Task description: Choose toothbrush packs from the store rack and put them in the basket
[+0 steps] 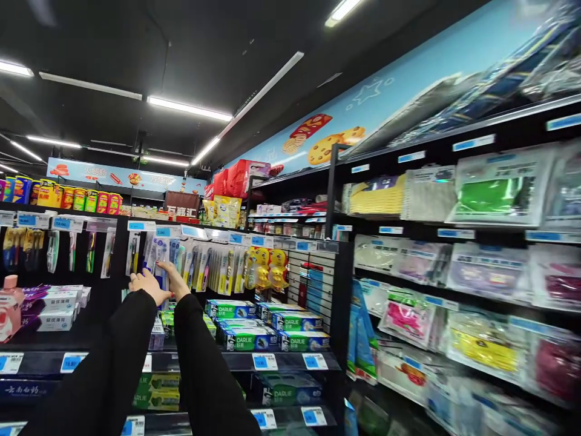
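Both my hands reach forward to a row of hanging toothbrush packs (pixel 161 249) on the rack ahead. My left hand (pixel 147 286) is at the lower left side of a clear and blue pack, its fingers curled against it. From the other side, my right hand (pixel 175 281) grips the same pack near its lower part. The hands are close together, and they hide the bottom of the pack. More packaged toothbrushes (pixel 204 266) hang just right of my hands. Below them lie green toothpaste boxes (pixel 167 324), partly covered by my right sleeve.
Darlie toothpaste boxes (pixel 252 336) are stacked on the shelf at right, above a ledge with price tags (pixel 265 362). White and purple boxes (pixel 59 312) and a pink bottle (pixel 11 307) stand at left. A tall rack of bagged goods (pixel 490 272) lines the right side.
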The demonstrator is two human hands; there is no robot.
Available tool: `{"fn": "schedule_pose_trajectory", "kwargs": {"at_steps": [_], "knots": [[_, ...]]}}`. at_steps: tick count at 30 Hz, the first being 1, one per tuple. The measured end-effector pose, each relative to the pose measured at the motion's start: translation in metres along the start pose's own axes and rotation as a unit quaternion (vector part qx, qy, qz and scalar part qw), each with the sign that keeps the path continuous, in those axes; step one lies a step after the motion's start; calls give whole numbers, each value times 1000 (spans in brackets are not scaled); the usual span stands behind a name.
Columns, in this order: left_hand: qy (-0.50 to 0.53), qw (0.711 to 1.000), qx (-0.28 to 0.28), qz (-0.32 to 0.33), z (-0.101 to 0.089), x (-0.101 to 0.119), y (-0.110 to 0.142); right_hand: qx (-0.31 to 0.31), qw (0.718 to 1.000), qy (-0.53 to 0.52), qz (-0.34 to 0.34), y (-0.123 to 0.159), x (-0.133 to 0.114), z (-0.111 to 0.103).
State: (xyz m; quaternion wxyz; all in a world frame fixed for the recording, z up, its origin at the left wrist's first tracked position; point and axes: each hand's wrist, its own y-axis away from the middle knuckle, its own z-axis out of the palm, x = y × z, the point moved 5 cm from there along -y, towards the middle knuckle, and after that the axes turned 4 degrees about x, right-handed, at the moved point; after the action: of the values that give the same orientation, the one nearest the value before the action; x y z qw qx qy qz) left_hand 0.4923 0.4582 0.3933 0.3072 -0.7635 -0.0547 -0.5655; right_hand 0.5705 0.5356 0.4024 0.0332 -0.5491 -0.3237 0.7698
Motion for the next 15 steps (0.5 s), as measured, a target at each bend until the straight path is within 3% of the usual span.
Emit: {"fn": "schedule_pose_trajectory", "kwargs": {"at_steps": [4,8,15], "knots": [[59,997,-38,-35,5,-18,-15,-6,999,-15,32,1,2,-3],[153,983,-92,-31,16,-28,-23,-6,999,-31,35,-7,-5,1],[239,967,-84,2,41,-30,-16,8,999,-26,27,-17,-29,2]]}}
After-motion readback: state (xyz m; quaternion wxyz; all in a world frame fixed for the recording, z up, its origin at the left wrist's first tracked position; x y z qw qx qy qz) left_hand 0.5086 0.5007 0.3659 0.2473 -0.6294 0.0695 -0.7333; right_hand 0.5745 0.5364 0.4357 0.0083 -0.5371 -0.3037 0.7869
